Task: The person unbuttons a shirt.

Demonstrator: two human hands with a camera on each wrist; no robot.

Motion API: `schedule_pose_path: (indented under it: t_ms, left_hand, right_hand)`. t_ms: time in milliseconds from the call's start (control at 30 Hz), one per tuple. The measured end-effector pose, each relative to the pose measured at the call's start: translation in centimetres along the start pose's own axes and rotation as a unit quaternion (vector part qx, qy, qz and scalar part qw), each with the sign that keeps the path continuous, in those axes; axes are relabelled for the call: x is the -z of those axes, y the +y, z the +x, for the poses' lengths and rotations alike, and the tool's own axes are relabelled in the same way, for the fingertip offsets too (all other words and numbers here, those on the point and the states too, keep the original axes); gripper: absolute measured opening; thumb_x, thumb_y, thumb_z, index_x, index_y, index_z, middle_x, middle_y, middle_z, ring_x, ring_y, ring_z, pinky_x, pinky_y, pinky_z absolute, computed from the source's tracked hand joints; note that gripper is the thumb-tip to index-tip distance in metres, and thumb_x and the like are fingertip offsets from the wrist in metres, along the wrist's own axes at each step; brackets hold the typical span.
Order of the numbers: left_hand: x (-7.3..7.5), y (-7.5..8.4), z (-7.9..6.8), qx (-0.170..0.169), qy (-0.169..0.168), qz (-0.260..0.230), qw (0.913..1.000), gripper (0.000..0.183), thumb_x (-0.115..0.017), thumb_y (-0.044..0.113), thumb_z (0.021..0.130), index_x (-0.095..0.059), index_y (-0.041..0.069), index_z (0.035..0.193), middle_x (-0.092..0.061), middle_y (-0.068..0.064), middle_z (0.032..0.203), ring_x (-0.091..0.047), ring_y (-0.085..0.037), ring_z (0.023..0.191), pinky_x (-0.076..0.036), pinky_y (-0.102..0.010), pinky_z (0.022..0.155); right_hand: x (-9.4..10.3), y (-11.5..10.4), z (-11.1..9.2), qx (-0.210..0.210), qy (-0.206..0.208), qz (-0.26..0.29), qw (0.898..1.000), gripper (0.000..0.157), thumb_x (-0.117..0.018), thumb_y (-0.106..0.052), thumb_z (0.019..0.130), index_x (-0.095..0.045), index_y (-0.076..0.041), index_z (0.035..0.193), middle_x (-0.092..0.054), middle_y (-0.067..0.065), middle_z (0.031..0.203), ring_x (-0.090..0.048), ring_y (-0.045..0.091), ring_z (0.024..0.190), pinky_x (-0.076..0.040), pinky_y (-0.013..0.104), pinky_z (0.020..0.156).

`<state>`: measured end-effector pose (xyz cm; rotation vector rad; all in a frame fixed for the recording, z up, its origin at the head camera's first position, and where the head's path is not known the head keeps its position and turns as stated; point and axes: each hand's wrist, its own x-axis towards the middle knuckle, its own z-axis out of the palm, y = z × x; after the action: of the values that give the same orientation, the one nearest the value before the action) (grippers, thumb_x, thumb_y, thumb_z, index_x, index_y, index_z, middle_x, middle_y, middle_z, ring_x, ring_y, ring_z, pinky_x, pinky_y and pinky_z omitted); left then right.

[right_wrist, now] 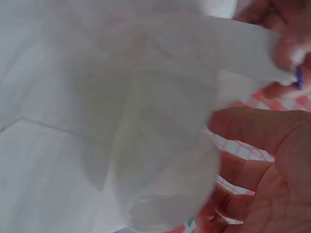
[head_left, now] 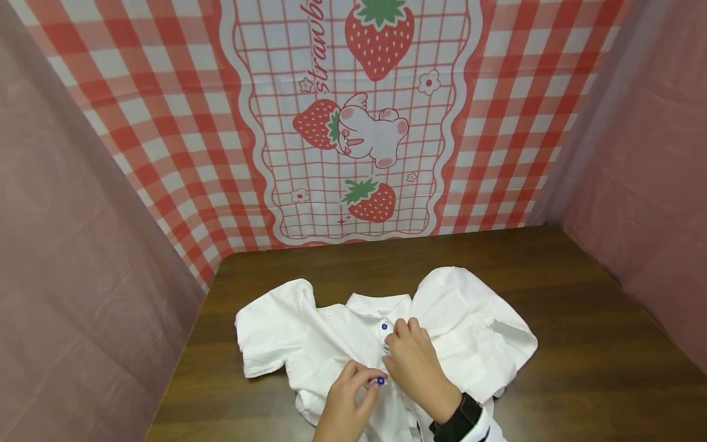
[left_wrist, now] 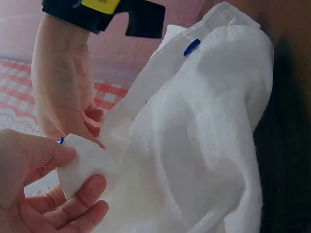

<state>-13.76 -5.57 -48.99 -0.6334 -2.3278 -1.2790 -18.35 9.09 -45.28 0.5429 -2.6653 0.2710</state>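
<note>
Head view: white shirt (head_left: 326, 344) lies on brown table (head_left: 585, 350), collar (head_left: 375, 303) at its far end. L hand (head_left: 348, 398) is on shirt's near front, thumb & fingers pinching its edge w/ a blue button (head_left: 380, 381) at the fingertips. R hand (head_left: 417, 361) a bit farther up shirt front, just below upper button (head_left: 384, 326), fingers bent onto the fabric. Dark watch (head_left: 467, 412) on R wrist, above shirt's near R part. Red/white checked cloth (head_left: 497, 110) w/ strawberries stands beyond shirt; pink curtain (head_left: 83, 258) to L of shirt, 2nd pink curtain (head_left: 641, 159) to R

L wrist view: L hand holds a shirt flap btwn thumb & fingers, button beside thumb tip; R hand behind, fingers reaching shirt edge. Another blue button (left_wrist: 192, 48) shows on shirt, well apart from both hands

R wrist view, blurry: R hand has shirt edge btwn thumb & fingers, fingertips partly hidden behind fabric; L hand nr it, on a shirt strip w/ button at its edge
</note>
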Motion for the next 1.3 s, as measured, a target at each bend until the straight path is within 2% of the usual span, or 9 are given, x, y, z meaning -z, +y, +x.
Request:
schedule_pose_path:
  t_ms: [133,267,400,600,767,933,1167,1300]
  left_hand:
    - [-0.1,-0.1,-0.1,-0.021,0.012,0.003,0.9997,0.018,-0.066,0.001,0.079,-0.069,0.015,0.09,-0.054,0.007,0.082,-0.052,-0.001,0.072,-0.043,-0.014,0.064]
    - [-0.1,-0.1,-0.1,-0.028,0.016,0.002,0.9995,0.018,-0.066,0.0,0.078,-0.069,0.014,0.089,-0.054,0.007,0.081,-0.053,-0.001,0.071,-0.044,-0.012,0.065]
    - [-0.1,-0.1,0.0,-0.027,0.015,-0.01,0.9995,0.021,-0.065,-0.003,0.077,-0.069,0.014,0.089,-0.054,0.006,0.081,-0.053,0.001,0.071,-0.045,-0.011,0.064]
    - [0.1,0.1,0.5,-0.042,0.036,0.002,0.9985,0.027,-0.065,-0.008,0.073,-0.069,0.016,0.085,-0.056,0.009,0.075,-0.049,0.002,0.067,-0.04,-0.007,0.059]
    - [0.5,0.3,1.4,-0.053,0.057,0.041,0.9961,0.026,-0.066,-0.006,0.073,-0.068,0.018,0.083,-0.057,0.011,0.075,-0.047,-0.001,0.07,-0.038,-0.009,0.063]
    - [1.1,0.7,2.8,-0.059,0.073,0.069,0.9932,0.021,-0.065,-0.001,0.077,-0.068,0.017,0.086,-0.061,0.009,0.082,-0.05,-0.006,0.082,-0.041,-0.015,0.075]
    - [1.0,1.4,5.2,-0.054,0.062,0.092,0.9923,0.017,-0.064,0.004,0.08,-0.067,0.014,0.094,-0.064,0.004,0.102,-0.053,-0.013,0.099,-0.042,-0.027,0.086]
    - [0.5,1.8,6.2,-0.046,0.042,0.111,0.9918,0.02,-0.063,0.008,0.083,-0.066,0.011,0.102,-0.063,-0.001,0.114,-0.054,-0.018,0.105,-0.042,-0.031,0.09]
  right_hand:
    - [-0.5,0.2,0.0,0.001,-0.011,-0.029,1.0,0.02,-0.078,-0.018,0.065,-0.062,-0.005,0.064,-0.045,0.005,0.071,-0.038,0.021,0.072,-0.031,0.032,0.061]
    - [-1.0,0.6,-0.2,0.006,0.003,-0.04,0.999,0.018,-0.078,-0.019,0.067,-0.064,-0.008,0.064,-0.047,0.005,0.067,-0.04,0.021,0.069,-0.031,0.032,0.06]
    - [-1.6,1.0,-0.2,0.012,0.02,-0.038,0.999,0.014,-0.076,-0.019,0.07,-0.065,-0.01,0.065,-0.05,0.004,0.064,-0.041,0.021,0.066,-0.03,0.031,0.059]
    - [-1.9,1.7,0.0,-0.002,0.038,-0.016,0.999,0.011,-0.075,-0.015,0.069,-0.065,-0.011,0.066,-0.054,0.001,0.059,-0.043,0.018,0.061,-0.029,0.03,0.058]
    - [-1.7,2.1,0.3,-0.002,0.094,0.02,0.995,0.012,-0.076,-0.01,0.066,-0.064,-0.011,0.069,-0.055,-0.002,0.06,-0.044,0.016,0.06,-0.029,0.028,0.058]
    - [-1.3,2.4,0.8,0.012,0.164,0.049,0.985,0.018,-0.075,-0.004,0.063,-0.059,-0.012,0.066,-0.055,-0.005,0.059,-0.043,0.013,0.059,-0.028,0.027,0.058]
    - [-0.6,2.7,1.2,0.04,0.227,0.071,0.971,0.014,-0.07,-0.004,0.064,-0.057,-0.01,0.068,-0.053,-0.004,0.059,-0.043,0.015,0.059,-0.028,0.028,0.059]
    - [-0.2,2.8,1.4,0.053,0.259,0.078,0.961,0.012,-0.066,-0.004,0.066,-0.056,-0.008,0.069,-0.051,-0.002,0.059,-0.043,0.016,0.06,-0.029,0.029,0.059]
